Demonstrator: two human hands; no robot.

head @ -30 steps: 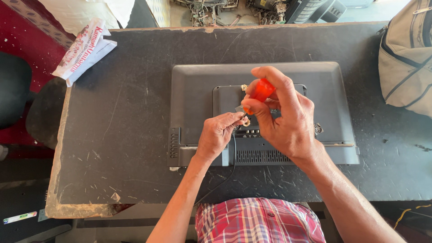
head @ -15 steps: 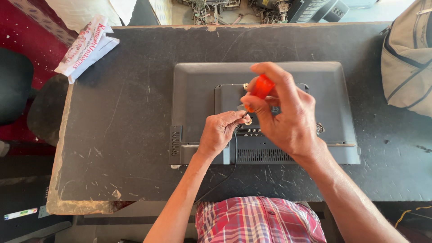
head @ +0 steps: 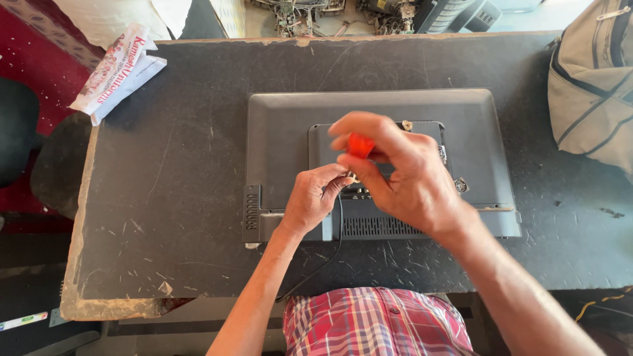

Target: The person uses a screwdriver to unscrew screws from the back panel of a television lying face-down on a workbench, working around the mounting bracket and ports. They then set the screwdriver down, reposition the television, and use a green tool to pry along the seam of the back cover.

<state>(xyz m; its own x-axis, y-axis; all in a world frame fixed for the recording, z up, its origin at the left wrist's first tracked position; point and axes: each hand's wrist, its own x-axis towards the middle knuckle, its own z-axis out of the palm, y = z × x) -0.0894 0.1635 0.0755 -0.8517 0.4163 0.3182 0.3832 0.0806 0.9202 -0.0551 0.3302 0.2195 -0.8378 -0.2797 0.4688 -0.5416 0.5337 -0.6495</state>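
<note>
Monitor [head: 283,125]: grey, lying face down at the middle of the dark worktable [head: 165,198], back panel up so its fittings can be reached.

Right hand [head: 402,178]: fingers closed round a red-handled screwdriver [head: 360,145], held upright over the panel's centre.

Left hand [head: 313,201]: fingertips pinched together at the tool's tip, seemingly steadying it; what they pinch is too small to tell.

Folded paper packet [head: 115,72]: far left corner.

Beige bag [head: 593,92]: right edge.

Bare tabletop left of the monitor; less on the right.
</note>
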